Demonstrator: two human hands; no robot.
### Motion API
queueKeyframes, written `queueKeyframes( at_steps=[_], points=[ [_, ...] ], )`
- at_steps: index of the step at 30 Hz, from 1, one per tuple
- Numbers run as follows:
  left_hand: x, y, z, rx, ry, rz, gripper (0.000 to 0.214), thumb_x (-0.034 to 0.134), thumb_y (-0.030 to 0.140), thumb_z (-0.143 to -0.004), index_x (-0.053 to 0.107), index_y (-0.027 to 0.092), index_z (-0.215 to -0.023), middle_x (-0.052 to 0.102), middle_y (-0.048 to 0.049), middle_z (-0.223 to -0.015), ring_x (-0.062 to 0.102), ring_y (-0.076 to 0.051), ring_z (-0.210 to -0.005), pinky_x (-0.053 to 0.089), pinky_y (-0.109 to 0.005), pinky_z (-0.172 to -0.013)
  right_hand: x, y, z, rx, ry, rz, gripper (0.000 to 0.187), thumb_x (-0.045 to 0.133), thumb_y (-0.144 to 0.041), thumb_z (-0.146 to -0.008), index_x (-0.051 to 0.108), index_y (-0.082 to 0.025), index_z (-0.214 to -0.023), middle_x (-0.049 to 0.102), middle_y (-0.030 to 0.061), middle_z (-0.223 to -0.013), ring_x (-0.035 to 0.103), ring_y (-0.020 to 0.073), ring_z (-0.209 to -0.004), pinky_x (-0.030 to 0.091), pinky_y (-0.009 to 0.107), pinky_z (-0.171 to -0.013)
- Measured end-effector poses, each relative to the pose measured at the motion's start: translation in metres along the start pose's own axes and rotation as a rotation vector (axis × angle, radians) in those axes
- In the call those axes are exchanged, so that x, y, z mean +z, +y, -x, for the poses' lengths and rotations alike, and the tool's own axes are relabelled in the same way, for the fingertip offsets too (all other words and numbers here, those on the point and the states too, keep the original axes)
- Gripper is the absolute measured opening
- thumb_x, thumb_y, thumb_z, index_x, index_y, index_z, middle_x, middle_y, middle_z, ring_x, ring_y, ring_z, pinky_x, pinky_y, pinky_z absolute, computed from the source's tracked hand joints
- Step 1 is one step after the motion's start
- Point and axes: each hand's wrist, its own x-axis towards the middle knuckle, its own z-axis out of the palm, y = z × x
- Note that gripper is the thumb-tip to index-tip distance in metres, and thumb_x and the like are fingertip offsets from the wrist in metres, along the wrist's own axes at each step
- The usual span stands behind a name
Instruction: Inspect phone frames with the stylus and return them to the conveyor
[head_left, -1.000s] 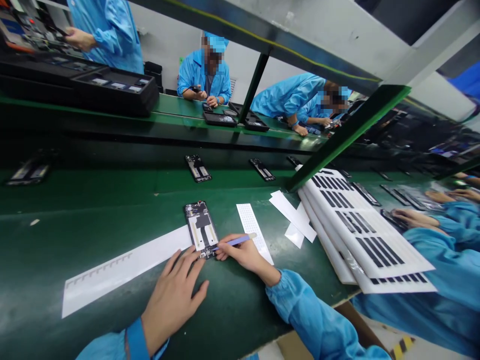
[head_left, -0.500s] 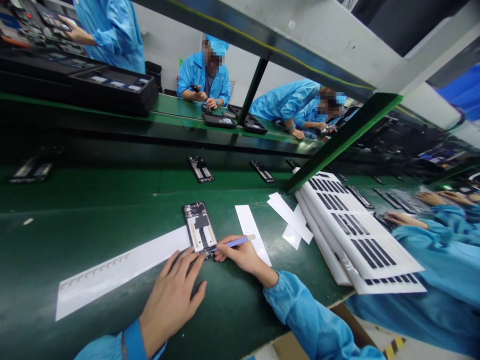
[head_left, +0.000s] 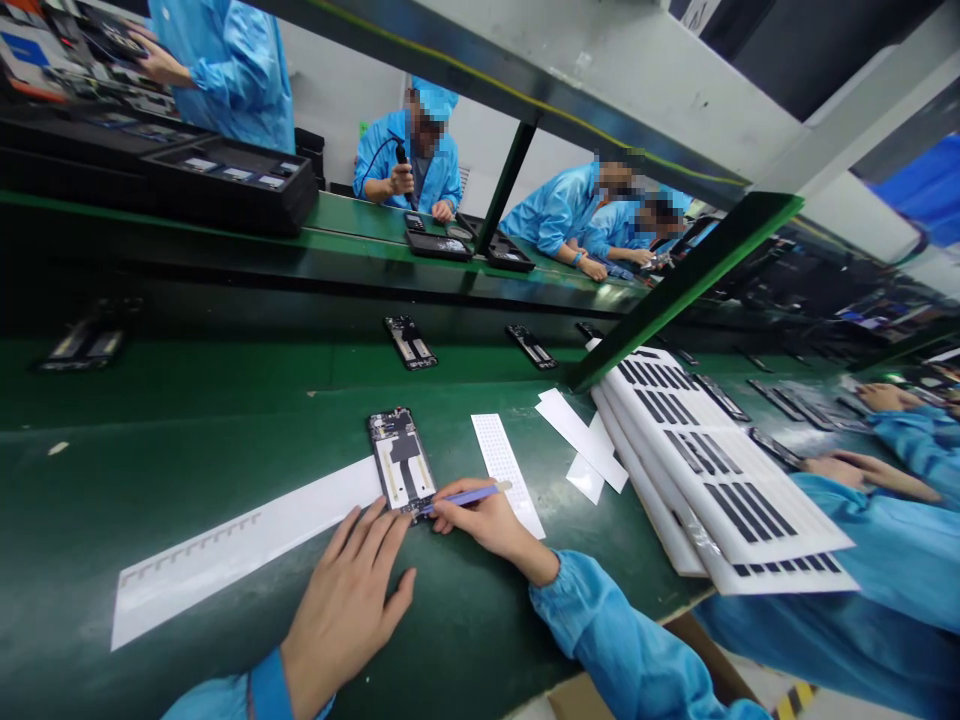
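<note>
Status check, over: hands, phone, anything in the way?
Left hand at lower end of opened phone. Right hand gripping purple tool, tip there too. White strip left of phone, not blocking hands.

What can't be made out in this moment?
Head view:
Lavender tool: tip contact too small to tell.
Open phone: lower end partly behind the left hand.
Dotted sheet: marks too small to read.
Standing co-worker: head cut off by top edge.
</note>
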Motion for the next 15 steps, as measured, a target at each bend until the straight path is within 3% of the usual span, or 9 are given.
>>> queueKeyframes(
  at_steps=[15],
  points=[
    [-0.0013,0.0011,-0.0003,0.010,-0.022,-0.005,0.043,0.052,0.035,-0.089,0.055,0.016,-0.127,0.060,-0.0092,-0.129,0.051,-0.028,-0.125,0.036,-0.047,-0.110,-0.0026,-0.0039,0.0006,-0.017,-0.057,0.064,0.031,0.073,-0.047,-0.078,0.075,-0.016,-0.086,0.072,0.0041,-0.067,0.068,0.0160,-0.057,0.057,0.027,-0.060]
  ],
)
